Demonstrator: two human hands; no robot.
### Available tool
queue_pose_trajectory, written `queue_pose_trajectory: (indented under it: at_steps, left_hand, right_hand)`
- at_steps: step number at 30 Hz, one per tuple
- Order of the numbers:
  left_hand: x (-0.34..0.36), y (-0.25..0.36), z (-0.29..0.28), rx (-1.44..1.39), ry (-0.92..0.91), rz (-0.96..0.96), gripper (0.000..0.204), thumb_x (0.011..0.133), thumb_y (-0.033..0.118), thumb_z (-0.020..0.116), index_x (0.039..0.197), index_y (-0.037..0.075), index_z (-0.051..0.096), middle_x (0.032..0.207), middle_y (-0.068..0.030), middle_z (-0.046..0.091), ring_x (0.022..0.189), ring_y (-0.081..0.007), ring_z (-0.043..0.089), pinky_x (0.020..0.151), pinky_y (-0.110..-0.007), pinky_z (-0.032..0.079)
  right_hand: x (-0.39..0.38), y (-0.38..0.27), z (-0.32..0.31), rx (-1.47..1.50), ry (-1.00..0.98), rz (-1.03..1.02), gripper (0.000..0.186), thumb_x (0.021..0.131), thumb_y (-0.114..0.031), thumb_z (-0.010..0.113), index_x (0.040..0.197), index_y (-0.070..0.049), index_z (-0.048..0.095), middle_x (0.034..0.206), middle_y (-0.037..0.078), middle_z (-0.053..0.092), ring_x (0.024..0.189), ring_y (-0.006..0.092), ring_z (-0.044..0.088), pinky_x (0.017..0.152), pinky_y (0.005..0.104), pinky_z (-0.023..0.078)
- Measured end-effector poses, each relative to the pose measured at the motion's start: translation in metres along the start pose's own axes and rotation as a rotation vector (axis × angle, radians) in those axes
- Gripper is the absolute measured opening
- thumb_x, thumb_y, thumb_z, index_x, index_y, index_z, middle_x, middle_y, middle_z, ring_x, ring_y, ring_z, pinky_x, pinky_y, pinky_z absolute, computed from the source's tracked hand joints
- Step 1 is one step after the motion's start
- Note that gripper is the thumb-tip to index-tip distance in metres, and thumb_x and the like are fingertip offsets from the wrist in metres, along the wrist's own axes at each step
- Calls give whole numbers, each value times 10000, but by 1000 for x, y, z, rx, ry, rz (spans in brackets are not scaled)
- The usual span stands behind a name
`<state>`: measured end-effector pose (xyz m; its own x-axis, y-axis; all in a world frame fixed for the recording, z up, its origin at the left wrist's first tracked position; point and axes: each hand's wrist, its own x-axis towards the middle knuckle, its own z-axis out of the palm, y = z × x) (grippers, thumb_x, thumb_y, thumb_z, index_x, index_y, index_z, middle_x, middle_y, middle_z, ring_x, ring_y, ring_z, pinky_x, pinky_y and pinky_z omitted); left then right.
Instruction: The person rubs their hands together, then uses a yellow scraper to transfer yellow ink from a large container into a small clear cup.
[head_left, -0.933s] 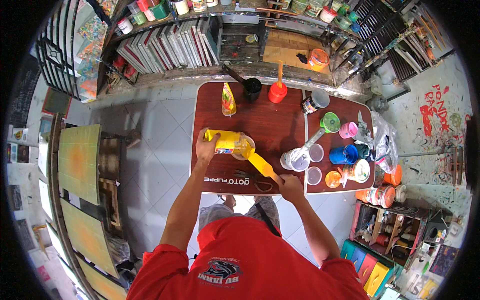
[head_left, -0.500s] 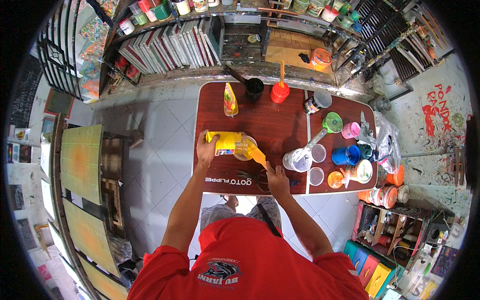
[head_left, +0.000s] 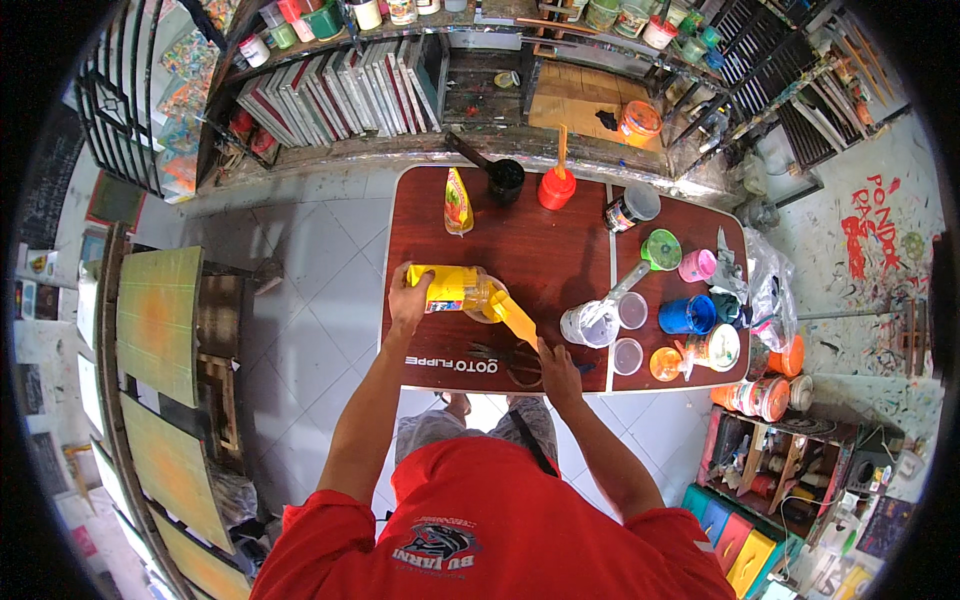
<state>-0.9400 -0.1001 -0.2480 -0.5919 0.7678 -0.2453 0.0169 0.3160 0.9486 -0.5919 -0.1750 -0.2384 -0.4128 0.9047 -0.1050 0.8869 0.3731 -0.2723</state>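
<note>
My left hand (head_left: 407, 297) is closed round the base of a yellow jar (head_left: 446, 288), which lies tipped on its side with its mouth to the right. In my right hand (head_left: 559, 372) is a yellow-orange spatula (head_left: 514, 318), its blade at the jar's mouth. Beneath the mouth sits a round tub (head_left: 487, 311), mostly hidden by the jar and spatula. Farther back on the dark red table (head_left: 540, 250) stands a yellow pouch (head_left: 458, 203). A pair of scissors (head_left: 522, 366) seems to lie near the table's front edge, partly in shadow.
A black pot with a handle (head_left: 505, 180) and a red pot with a stick (head_left: 556, 188) stand at the back. To the right are a white tub (head_left: 590, 325), a blue tub (head_left: 687, 315) and several other paint containers. A rack of boards (head_left: 160, 320) stands at the left.
The spatula and my right hand have shifted very slightly at the jar's mouth. My left hand still holds the jar tipped. The whole view has moved a little.
</note>
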Motion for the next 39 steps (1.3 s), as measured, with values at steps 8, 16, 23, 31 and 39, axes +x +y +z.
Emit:
queue_pose_trajectory:
  at_steps: [8,16,23,31,39]
  left_hand:
    - [4,-4,-6,-4,1,5,536,837,247,765,1286,16,585,1107,-111,690,989,-182,657,882,-320,521]
    - [-6,7,2,-7,-37,-27,557,829,253,768,1298,20,580,1120,-110,687,990,-180,655,876,-318,525]
    - [-5,2,-2,-80,-48,-67,561,831,247,768,1308,25,576,1106,-107,688,938,-173,660,844,-312,535]
    - [-30,44,-8,-244,-79,-301,480,868,239,713,1290,49,585,1069,-96,678,892,-169,673,688,-332,593]
    - [-34,41,-41,-388,-158,-327,406,926,329,600,1260,100,570,1048,-89,667,892,-208,691,650,-400,603]
  right_hand:
    - [-12,-14,-33,-3,-92,51,510,928,-115,550,1434,-108,482,1044,173,547,960,356,632,729,419,585]
    - [-21,-31,-86,-143,-197,72,487,930,-94,525,1415,-111,484,1041,152,569,948,313,657,685,390,603]
    - [-33,-32,-112,-57,-111,70,429,964,-120,530,1393,-90,534,995,180,571,863,349,659,681,439,565]
    - [-41,-32,-119,396,134,72,370,993,-162,539,1332,-22,590,945,270,656,864,390,682,726,462,549]
    - [-15,-44,-143,773,-81,261,333,1035,-213,497,1272,-28,637,749,135,655,680,217,628,653,362,488]
